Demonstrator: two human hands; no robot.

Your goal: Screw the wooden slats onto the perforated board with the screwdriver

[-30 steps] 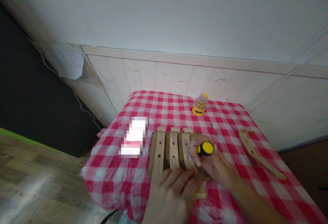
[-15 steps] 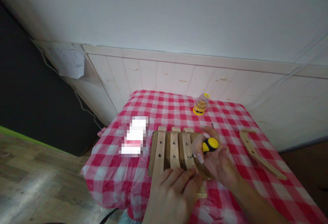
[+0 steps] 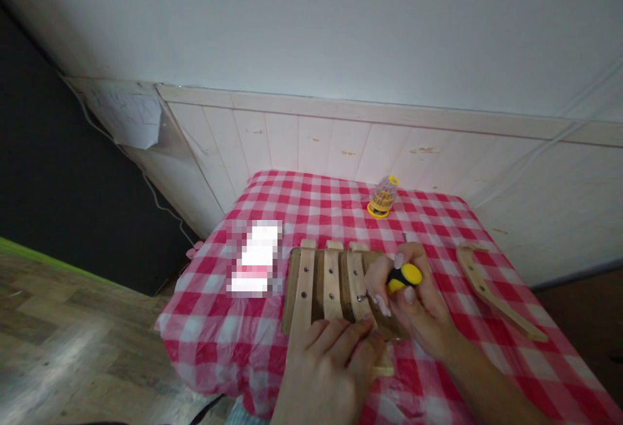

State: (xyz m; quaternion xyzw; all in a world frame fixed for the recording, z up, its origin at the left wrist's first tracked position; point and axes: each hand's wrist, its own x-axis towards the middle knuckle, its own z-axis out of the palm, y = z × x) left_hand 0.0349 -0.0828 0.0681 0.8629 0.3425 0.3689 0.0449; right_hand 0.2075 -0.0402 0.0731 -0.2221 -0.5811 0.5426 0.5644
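The left hand is resting, fingers together, any pinch hidden. A white plank-panelled wall is rising behind a red-and-white checked tablecloth; there, a brown wooden board is carrying three pale curved wooden strips. The right hand is gripping a yellow-and-black rounded handle.

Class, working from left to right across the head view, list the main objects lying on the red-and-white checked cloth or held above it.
Blurred white rectangular patch → three long pale wooden strips → rounded yellow-and-black tool handle → loose curved pale wooden strip.
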